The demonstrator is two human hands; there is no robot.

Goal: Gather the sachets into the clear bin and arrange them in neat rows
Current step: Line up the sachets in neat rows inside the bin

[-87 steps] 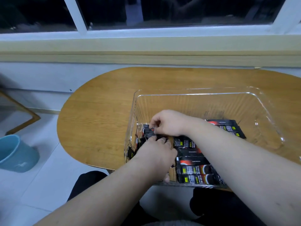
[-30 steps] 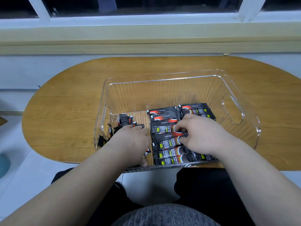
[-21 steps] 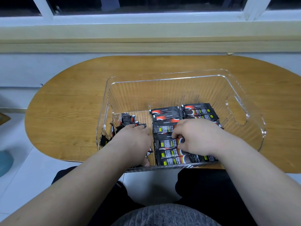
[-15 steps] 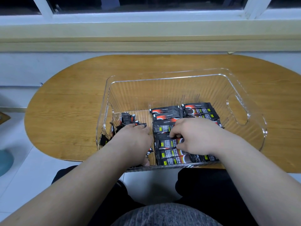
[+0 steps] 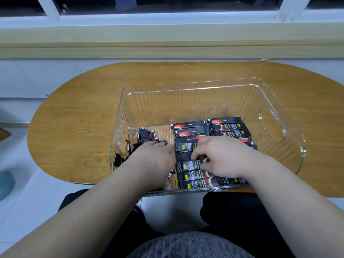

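Fingers of right hand pinch sachet in row; left hand covers loose pile, grip hidden; far half of bin open.

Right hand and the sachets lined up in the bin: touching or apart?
Touching. Head view shows the right hand inside the clear bin, index finger and thumb pinching one sachet of the row.
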